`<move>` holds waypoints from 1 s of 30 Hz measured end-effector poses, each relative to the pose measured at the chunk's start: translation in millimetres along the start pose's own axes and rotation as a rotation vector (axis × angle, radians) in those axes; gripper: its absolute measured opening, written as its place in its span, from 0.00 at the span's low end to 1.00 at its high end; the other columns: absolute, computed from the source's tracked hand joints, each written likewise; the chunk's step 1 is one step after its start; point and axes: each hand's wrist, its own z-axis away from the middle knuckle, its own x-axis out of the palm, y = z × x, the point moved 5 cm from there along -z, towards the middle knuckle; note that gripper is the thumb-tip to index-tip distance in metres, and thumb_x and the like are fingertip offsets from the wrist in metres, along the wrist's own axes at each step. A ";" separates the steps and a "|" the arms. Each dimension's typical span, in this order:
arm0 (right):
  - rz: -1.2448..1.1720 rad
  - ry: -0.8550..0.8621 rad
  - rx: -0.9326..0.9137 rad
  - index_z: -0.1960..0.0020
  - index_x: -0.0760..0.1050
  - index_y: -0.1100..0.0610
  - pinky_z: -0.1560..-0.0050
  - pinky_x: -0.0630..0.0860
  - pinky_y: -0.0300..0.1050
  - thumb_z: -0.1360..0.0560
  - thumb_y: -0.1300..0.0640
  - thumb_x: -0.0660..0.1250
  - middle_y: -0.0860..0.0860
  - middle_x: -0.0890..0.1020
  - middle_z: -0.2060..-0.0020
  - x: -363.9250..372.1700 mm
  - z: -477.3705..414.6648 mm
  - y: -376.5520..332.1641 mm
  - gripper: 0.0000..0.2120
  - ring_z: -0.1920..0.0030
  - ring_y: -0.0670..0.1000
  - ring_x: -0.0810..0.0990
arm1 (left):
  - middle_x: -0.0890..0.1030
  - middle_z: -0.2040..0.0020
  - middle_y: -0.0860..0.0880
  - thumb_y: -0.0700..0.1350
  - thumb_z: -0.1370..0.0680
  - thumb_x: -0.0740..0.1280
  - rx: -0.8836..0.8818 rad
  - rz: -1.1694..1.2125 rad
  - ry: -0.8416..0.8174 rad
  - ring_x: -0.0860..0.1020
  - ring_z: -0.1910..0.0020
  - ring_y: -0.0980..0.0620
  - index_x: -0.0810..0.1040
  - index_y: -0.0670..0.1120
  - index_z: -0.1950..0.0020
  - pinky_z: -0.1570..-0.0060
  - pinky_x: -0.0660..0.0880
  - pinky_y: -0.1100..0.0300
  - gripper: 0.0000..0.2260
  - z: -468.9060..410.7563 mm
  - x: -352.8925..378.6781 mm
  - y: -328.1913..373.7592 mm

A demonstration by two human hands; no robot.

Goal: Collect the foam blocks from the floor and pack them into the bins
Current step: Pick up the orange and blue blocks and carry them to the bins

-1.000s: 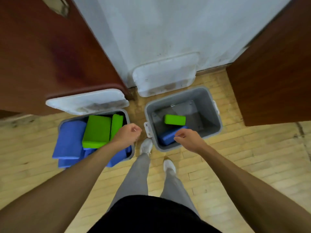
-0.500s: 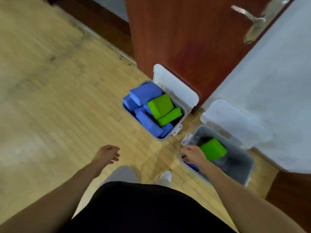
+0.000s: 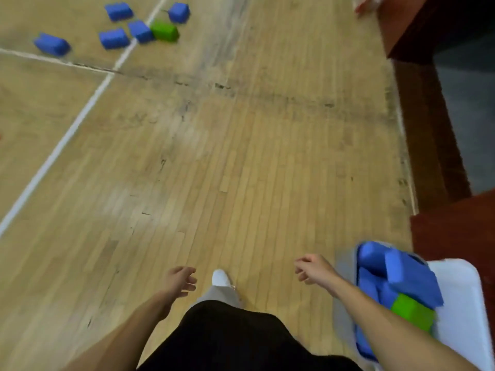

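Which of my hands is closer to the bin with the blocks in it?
Right. The right hand hangs close beside the bin, holding nothing; the left hand is farther off, on the other side of the legs.

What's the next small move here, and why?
Probably a step forward and to the left. The left hand and right hand hold nothing, while five blue blocks and one green block lie on the floor far ahead, out of reach from here.
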 end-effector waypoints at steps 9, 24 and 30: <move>0.283 -0.085 -0.182 0.54 0.76 0.56 0.62 0.73 0.41 0.22 0.57 0.62 0.52 0.81 0.57 36.4 -87.3 -239.1 0.05 0.62 0.50 0.78 | 0.80 0.51 0.43 0.46 0.17 0.58 -0.006 0.188 0.142 0.80 0.53 0.46 0.75 0.43 0.43 0.56 0.76 0.57 0.10 -56.1 -150.9 54.9; 0.468 -0.269 -0.160 0.54 0.78 0.58 0.60 0.75 0.43 0.25 0.57 0.63 0.51 0.81 0.62 106.3 -265.5 -552.5 0.07 0.64 0.49 0.79 | 0.81 0.52 0.44 0.45 0.18 0.58 -0.106 0.266 0.288 0.80 0.52 0.47 0.77 0.45 0.45 0.51 0.77 0.54 0.09 -218.8 -316.4 266.6; 0.622 -0.274 -0.231 0.50 0.76 0.56 0.55 0.78 0.44 0.21 0.54 0.61 0.51 0.82 0.56 137.9 -302.4 -719.0 0.07 0.59 0.49 0.81 | 0.82 0.52 0.43 0.42 0.18 0.58 -0.063 0.484 0.411 0.81 0.52 0.46 0.78 0.46 0.45 0.52 0.77 0.54 0.09 -272.0 -405.6 331.3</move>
